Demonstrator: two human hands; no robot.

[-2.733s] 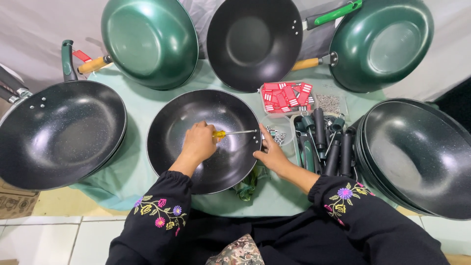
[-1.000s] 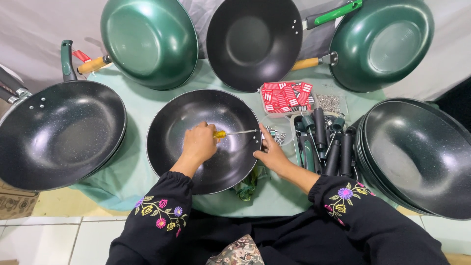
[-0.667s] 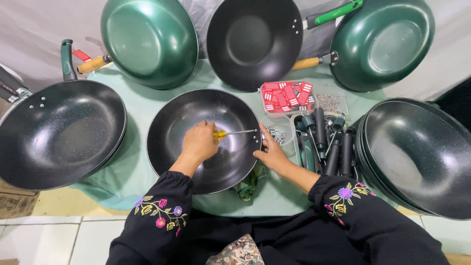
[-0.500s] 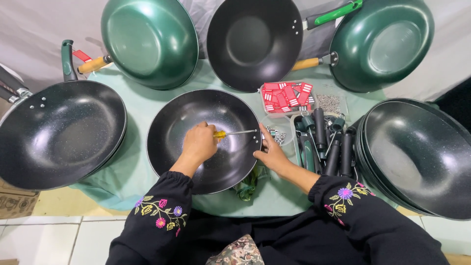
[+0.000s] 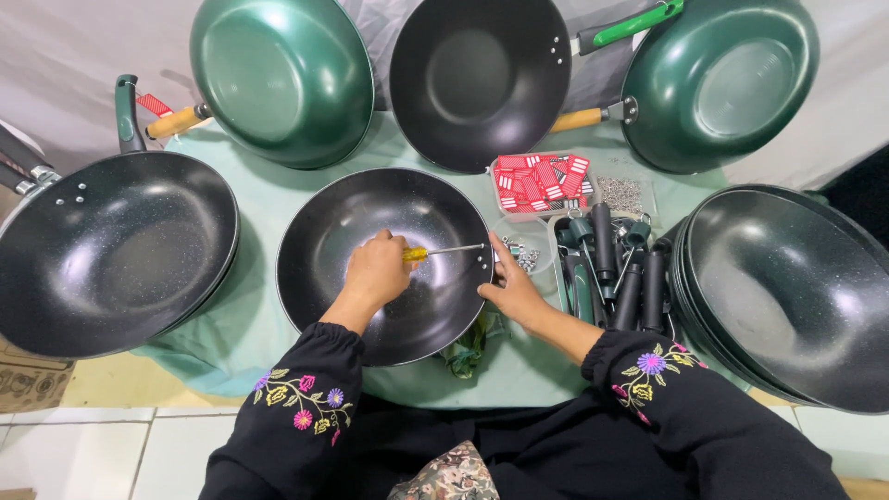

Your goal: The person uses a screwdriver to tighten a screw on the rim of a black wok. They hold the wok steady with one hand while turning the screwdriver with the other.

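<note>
Two hands: left hand (image 5: 378,269) grips screwdriver (image 5: 435,251), right hand (image 5: 515,292) clasps wok (image 5: 384,264) rim on green cloth (image 5: 231,324).

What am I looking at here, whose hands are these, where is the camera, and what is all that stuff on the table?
The camera sits on a person's head and looks down at their own two bare hands. The left hand holds a yellow-handled screwdriver inside a black pan, its tip pointing at the pan's right rim. The right hand steadies that rim from outside. On the green cloth around it lie more black and green pans, loose pan handles, a tray of red packets and small screws.
</note>
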